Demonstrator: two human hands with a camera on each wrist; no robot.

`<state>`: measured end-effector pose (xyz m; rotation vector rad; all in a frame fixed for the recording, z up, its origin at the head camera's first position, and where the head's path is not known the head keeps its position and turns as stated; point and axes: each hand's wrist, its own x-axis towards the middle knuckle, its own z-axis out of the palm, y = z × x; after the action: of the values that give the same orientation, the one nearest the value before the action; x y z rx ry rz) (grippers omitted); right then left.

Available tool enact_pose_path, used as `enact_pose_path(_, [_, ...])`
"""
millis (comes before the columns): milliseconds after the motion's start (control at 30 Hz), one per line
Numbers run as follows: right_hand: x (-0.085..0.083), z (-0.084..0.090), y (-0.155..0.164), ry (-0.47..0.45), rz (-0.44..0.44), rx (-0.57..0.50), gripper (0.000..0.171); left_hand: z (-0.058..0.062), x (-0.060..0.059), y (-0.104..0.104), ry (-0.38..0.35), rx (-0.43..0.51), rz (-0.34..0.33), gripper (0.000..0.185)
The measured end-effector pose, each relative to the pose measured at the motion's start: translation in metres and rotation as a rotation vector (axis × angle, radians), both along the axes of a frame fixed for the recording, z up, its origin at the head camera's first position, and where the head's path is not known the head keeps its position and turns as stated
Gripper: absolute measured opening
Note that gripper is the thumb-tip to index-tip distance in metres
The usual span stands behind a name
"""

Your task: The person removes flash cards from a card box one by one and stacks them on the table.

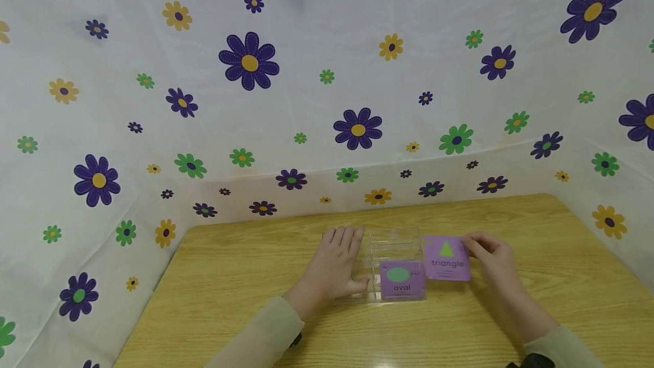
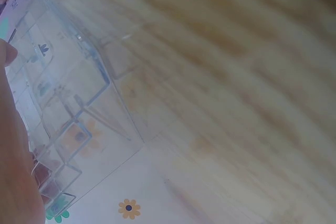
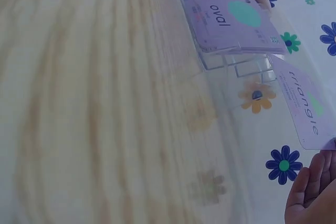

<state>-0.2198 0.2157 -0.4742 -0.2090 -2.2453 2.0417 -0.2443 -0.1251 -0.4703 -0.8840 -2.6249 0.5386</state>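
Observation:
A clear plastic tiered rack (image 1: 395,251) stands on the table. In its front tier sits a purple card reading "oval" (image 1: 402,280), with a green oval on it; the right wrist view shows the oval card (image 3: 223,24) too. My left hand (image 1: 334,260) rests across the rack's left part, fingers stretched toward the back and thumb near the front. At its upper right corner, my right hand (image 1: 493,257) pinches a purple card reading "triangle" (image 1: 447,268), just right of the rack. The triangle card (image 3: 302,103) appears tilted in the right wrist view.
The rack stands on a wood-grain table (image 1: 230,277). Behind and at both sides of it hangs a white cloth (image 1: 306,107) printed with purple, green and orange flowers. The table's far edge meets this cloth beyond the rack.

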Motion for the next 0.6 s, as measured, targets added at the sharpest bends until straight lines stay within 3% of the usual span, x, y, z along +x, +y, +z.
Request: enact_pose_path(600, [-0.007,-0.011,0.02,-0.125,0.015,-0.046,0.02,0.001,0.0,0.001,0.0,-0.003,0.0,0.106])
